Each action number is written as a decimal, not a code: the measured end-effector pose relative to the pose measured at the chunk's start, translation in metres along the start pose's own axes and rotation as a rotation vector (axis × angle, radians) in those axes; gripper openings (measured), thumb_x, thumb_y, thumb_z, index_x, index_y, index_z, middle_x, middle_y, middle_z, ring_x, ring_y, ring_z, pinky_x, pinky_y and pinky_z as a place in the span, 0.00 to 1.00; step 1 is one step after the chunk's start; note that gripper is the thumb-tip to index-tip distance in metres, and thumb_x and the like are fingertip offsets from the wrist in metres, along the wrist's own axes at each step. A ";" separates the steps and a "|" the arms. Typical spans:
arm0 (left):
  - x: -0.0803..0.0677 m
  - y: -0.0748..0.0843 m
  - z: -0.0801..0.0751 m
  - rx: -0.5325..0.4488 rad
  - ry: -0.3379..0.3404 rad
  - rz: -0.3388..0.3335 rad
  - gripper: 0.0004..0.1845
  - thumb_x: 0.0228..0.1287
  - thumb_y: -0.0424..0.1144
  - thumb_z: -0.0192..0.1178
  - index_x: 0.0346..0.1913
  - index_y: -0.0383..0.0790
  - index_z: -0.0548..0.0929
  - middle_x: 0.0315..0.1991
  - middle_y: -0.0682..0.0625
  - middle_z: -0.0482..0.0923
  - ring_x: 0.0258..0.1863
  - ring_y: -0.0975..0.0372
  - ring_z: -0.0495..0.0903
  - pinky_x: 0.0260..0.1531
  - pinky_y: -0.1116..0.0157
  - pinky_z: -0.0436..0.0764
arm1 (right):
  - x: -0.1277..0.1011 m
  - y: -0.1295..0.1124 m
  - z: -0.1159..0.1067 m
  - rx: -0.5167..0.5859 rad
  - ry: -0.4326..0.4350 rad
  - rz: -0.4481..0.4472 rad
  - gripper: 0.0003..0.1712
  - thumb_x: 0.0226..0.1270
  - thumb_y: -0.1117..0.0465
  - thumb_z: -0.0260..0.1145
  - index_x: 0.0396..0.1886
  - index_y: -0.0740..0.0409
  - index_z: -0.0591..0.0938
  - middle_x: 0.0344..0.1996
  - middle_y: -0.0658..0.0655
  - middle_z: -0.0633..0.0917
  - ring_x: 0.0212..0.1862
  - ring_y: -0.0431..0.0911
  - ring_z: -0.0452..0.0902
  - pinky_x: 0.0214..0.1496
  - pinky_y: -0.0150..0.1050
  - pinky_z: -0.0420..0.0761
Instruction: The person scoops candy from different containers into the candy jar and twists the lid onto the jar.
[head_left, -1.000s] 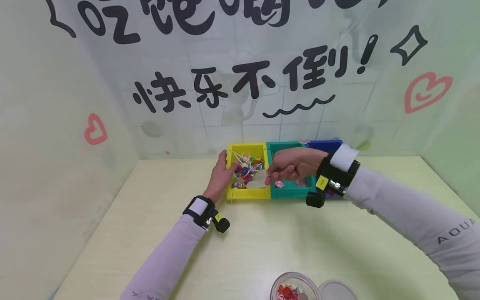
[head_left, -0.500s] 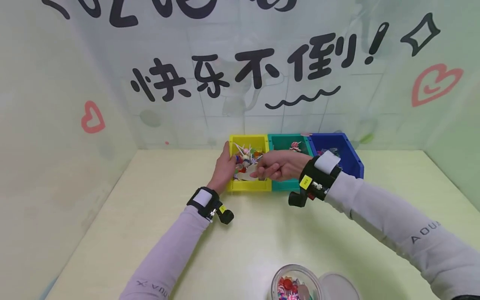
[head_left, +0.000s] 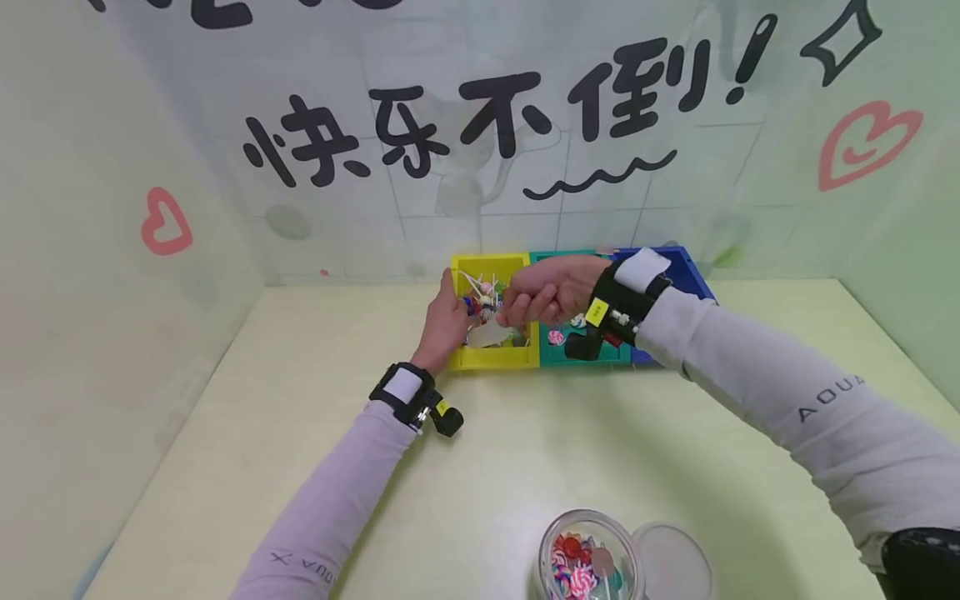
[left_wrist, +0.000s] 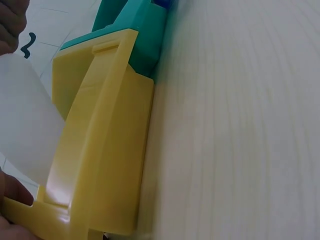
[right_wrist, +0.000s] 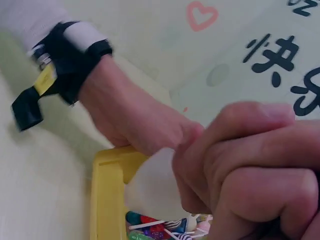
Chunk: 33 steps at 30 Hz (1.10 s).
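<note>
My right hand [head_left: 555,292] holds a white translucent scoop [head_left: 489,335] with its fingers curled. The scoop's broad end is inside the yellow bin [head_left: 495,360], over several wrapped lollipops [right_wrist: 155,229] with white sticks. The left hand [head_left: 442,327] grips the bin's left wall, its thumb over the rim. In the left wrist view the scoop [left_wrist: 25,115] comes down behind the bin's front wall [left_wrist: 115,150]. The scoop's handle is hidden within the right hand.
A green bin [head_left: 585,357] and a blue bin [head_left: 686,271] adjoin the yellow one, with the right forearm across them. At the table's front stands a round clear jar [head_left: 551,533] of candies, beside a pale round lid [head_left: 675,567]. A printed wall backs the bins.
My right hand has moved left with the scoop, farther over the yellow bin. The left hand stays on the bin's wall. The head view has tilted down somewhat.
</note>
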<state>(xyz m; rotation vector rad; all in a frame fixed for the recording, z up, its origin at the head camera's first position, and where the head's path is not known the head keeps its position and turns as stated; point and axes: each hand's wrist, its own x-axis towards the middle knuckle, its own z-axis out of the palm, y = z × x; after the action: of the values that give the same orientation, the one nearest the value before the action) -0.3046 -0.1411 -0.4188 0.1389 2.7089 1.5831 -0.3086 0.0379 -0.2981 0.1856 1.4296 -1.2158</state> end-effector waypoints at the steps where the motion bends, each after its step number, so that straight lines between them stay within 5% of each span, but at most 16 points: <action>1: 0.001 0.001 -0.002 0.000 0.001 0.002 0.32 0.74 0.33 0.34 0.76 0.38 0.37 0.71 0.37 0.60 0.57 0.51 0.71 0.65 0.56 0.68 | 0.001 -0.001 -0.001 0.040 -0.007 -0.011 0.10 0.77 0.60 0.42 0.40 0.60 0.69 0.12 0.46 0.65 0.08 0.35 0.59 0.12 0.22 0.56; 8: 0.004 0.001 -0.007 0.049 0.018 0.010 0.32 0.74 0.32 0.34 0.76 0.36 0.38 0.71 0.35 0.60 0.49 0.47 0.74 0.51 0.53 0.74 | 0.018 0.026 0.002 0.236 0.094 -0.117 0.10 0.78 0.62 0.40 0.45 0.62 0.68 0.14 0.47 0.65 0.10 0.38 0.59 0.13 0.24 0.57; 15: 0.002 -0.001 -0.005 0.027 0.006 -0.008 0.34 0.71 0.31 0.36 0.76 0.36 0.37 0.75 0.40 0.51 0.68 0.52 0.64 0.69 0.56 0.63 | 0.052 0.048 0.034 0.267 0.234 -0.298 0.21 0.80 0.61 0.36 0.68 0.60 0.55 0.22 0.51 0.72 0.20 0.40 0.64 0.17 0.26 0.59; 18: 0.001 0.002 -0.002 0.010 -0.014 -0.007 0.36 0.69 0.30 0.37 0.76 0.37 0.37 0.73 0.39 0.58 0.62 0.52 0.70 0.59 0.57 0.72 | 0.067 0.046 0.046 0.332 0.298 -0.352 0.18 0.79 0.61 0.40 0.63 0.59 0.63 0.20 0.52 0.73 0.20 0.42 0.64 0.17 0.28 0.58; 21: 0.000 0.006 -0.001 0.008 -0.013 -0.003 0.37 0.68 0.29 0.38 0.76 0.37 0.37 0.70 0.38 0.64 0.53 0.51 0.73 0.46 0.58 0.73 | 0.076 0.039 0.049 0.339 0.380 -0.416 0.11 0.76 0.67 0.42 0.48 0.62 0.72 0.17 0.52 0.71 0.17 0.41 0.62 0.17 0.28 0.55; 25: 0.000 0.009 -0.002 0.042 -0.031 -0.020 0.37 0.68 0.28 0.37 0.76 0.39 0.36 0.68 0.38 0.65 0.51 0.52 0.72 0.52 0.59 0.71 | 0.085 0.030 0.044 0.371 0.444 -0.461 0.11 0.71 0.73 0.46 0.31 0.64 0.74 0.15 0.52 0.71 0.16 0.40 0.62 0.16 0.28 0.54; 28: 0.000 0.009 -0.003 0.062 -0.054 -0.034 0.37 0.68 0.28 0.37 0.77 0.40 0.36 0.70 0.38 0.63 0.51 0.53 0.72 0.56 0.59 0.71 | 0.089 0.028 0.041 0.363 0.466 -0.462 0.09 0.71 0.72 0.49 0.32 0.66 0.76 0.15 0.52 0.70 0.17 0.41 0.62 0.16 0.29 0.55; 31: -0.001 0.007 -0.003 0.071 -0.052 -0.043 0.36 0.70 0.29 0.37 0.77 0.40 0.36 0.72 0.39 0.61 0.53 0.51 0.73 0.54 0.58 0.72 | 0.089 0.031 0.038 0.216 0.522 -0.465 0.08 0.71 0.70 0.51 0.39 0.69 0.76 0.16 0.52 0.69 0.17 0.41 0.61 0.17 0.30 0.55; 33: -0.002 0.005 -0.001 0.081 -0.041 -0.047 0.36 0.70 0.30 0.39 0.76 0.38 0.37 0.74 0.41 0.56 0.61 0.53 0.71 0.62 0.59 0.71 | 0.088 0.034 0.036 0.113 0.553 -0.473 0.08 0.72 0.69 0.51 0.44 0.70 0.75 0.18 0.52 0.68 0.17 0.41 0.60 0.18 0.31 0.55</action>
<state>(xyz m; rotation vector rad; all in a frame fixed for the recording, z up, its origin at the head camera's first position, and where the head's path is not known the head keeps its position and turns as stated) -0.3027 -0.1393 -0.4137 0.1065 2.7250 1.4428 -0.2874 -0.0184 -0.3792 0.2876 1.9546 -1.7223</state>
